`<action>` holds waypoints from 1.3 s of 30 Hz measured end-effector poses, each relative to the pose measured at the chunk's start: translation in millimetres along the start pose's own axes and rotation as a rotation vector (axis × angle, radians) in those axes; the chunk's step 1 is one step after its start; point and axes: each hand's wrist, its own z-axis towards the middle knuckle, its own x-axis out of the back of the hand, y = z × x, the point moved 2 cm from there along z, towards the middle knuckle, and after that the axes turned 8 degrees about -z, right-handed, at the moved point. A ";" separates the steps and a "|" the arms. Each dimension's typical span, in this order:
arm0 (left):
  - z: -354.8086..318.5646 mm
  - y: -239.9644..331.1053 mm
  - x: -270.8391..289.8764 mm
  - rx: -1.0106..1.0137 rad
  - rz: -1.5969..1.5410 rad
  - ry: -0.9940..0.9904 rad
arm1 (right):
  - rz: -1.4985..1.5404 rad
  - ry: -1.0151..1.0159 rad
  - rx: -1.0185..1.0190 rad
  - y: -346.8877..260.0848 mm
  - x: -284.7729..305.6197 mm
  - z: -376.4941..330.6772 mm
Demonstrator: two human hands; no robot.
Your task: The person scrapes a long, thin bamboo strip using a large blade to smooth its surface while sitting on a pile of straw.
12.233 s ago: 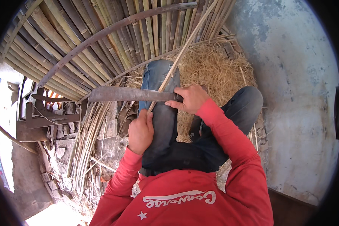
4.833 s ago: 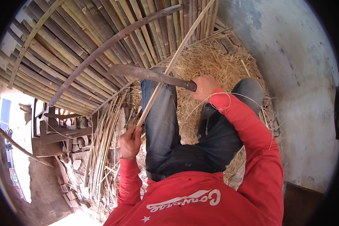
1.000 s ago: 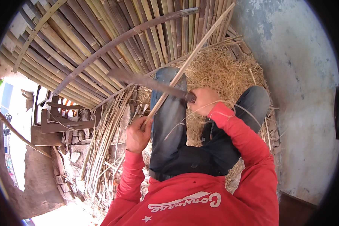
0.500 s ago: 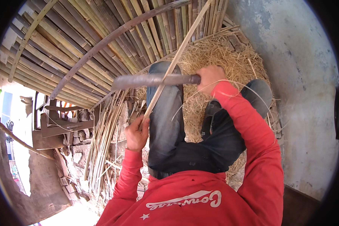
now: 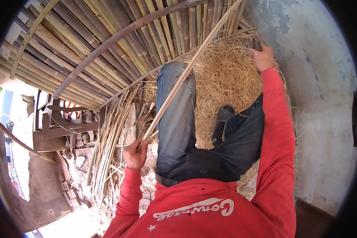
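A long, pale bamboo strip (image 5: 177, 85) runs slantwise across my left thigh and up past the top edge of the view. My left hand (image 5: 135, 155) pinches its near end beside that thigh. Far to the right, close to the wall, my right hand (image 5: 263, 59) is closed round the handle of a large knife (image 5: 257, 45). The blade is smeared by motion and hard to make out against the straw. Strip and knife are apart.
A bamboo-pole screen (image 5: 119, 51) with curved crosspieces fills the far left. Straw shavings (image 5: 222, 75) cover the ground between my legs and beyond. Thin split strips (image 5: 111, 139) lie bundled at my left, near rubble. A plastered wall (image 5: 321, 103) rises close on the right.
My right hand has swung the knife away from the strip, outward and forward to the right. My left hand has drawn back a little, still pinching the strip.
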 end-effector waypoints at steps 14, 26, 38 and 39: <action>13.0 22.2 -11.0 0.014 -0.008 0.017 | -0.457 -0.251 0.275 -49.0 -34.2 -84.3; 16.2 19.5 -15.9 -0.174 0.075 0.067 | -0.649 -0.519 0.530 -78.4 -55.0 -158.5; -0.5 -1.4 4.5 -0.165 0.142 0.070 | -0.313 -0.069 0.091 3.8 24.4 -26.9; 1.6 0.1 -0.9 -0.210 0.146 0.092 | -0.350 -0.092 0.144 5.8 18.9 -32.1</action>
